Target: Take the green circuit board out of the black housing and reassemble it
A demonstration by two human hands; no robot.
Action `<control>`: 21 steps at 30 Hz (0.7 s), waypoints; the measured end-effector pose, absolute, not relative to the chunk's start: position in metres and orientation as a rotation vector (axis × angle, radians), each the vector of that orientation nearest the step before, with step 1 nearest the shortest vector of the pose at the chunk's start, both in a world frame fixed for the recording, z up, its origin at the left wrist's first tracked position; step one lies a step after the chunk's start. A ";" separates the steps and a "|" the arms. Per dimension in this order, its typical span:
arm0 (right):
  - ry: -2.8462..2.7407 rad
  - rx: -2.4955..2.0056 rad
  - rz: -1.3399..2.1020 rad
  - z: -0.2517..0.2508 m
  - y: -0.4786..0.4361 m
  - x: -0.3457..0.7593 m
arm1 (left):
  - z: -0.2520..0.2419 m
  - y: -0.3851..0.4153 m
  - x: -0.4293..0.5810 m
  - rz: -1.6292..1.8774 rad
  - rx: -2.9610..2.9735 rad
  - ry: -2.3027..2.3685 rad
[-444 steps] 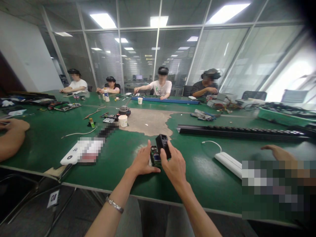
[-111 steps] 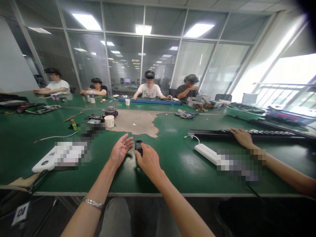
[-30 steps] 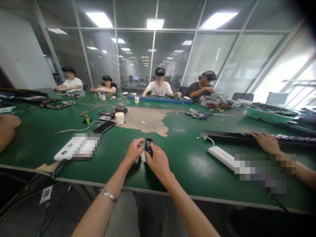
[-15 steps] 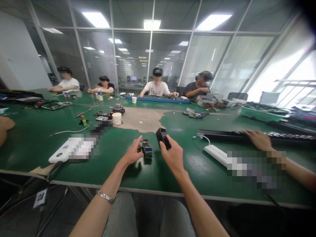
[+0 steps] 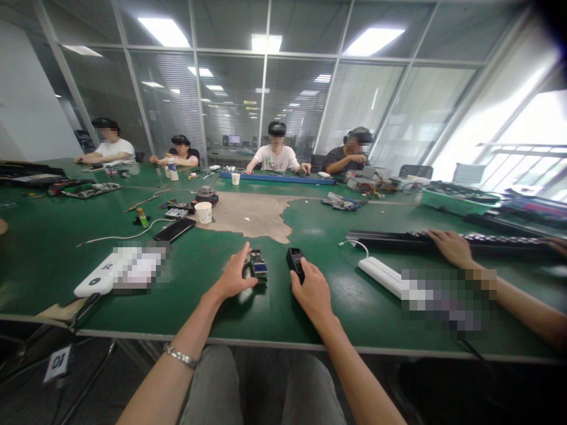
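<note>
A small circuit board assembly (image 5: 259, 268) with a blue display-like face sits on the green table in front of me. My left hand (image 5: 234, 276) is just left of it, fingers and thumb spread; I cannot tell whether the thumb touches the board. To the right, my right hand (image 5: 313, 290) grips a black rectangular plastic case (image 5: 294, 258) from its right side, thumb in front and fingers over the top. The case appears to rest on the table, its far end showing recesses. Part of it is hidden by my fingers.
A white power strip (image 5: 381, 276) lies to my right, near a co-worker's hand (image 5: 452, 248) on a long black rail (image 5: 390, 239). At left are a white device (image 5: 95, 277), a phone (image 5: 175, 229) and a paper cup (image 5: 204, 212). Several people sit across the table.
My right hand has lowered the black case toward the table and levelled it. My left hand's fingers have spread wider beside the circuit board. The view has shifted slightly.
</note>
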State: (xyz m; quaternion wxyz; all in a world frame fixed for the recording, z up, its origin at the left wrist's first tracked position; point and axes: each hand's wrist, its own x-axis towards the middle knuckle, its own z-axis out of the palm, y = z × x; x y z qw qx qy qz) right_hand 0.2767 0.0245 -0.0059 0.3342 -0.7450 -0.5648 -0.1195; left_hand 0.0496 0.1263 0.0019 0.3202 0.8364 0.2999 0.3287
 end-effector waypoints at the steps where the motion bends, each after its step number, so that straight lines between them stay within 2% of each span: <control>1: -1.471 -1.934 -0.303 -0.006 0.025 0.277 | 0.002 0.126 0.050 0.865 2.209 0.793; 10: -1.453 -1.666 -0.158 0.032 0.032 0.244 | -0.002 0.130 0.052 0.860 2.280 0.795; 21: -1.633 -1.804 -0.137 0.050 0.041 0.194 | -0.009 0.141 0.051 0.969 1.985 0.797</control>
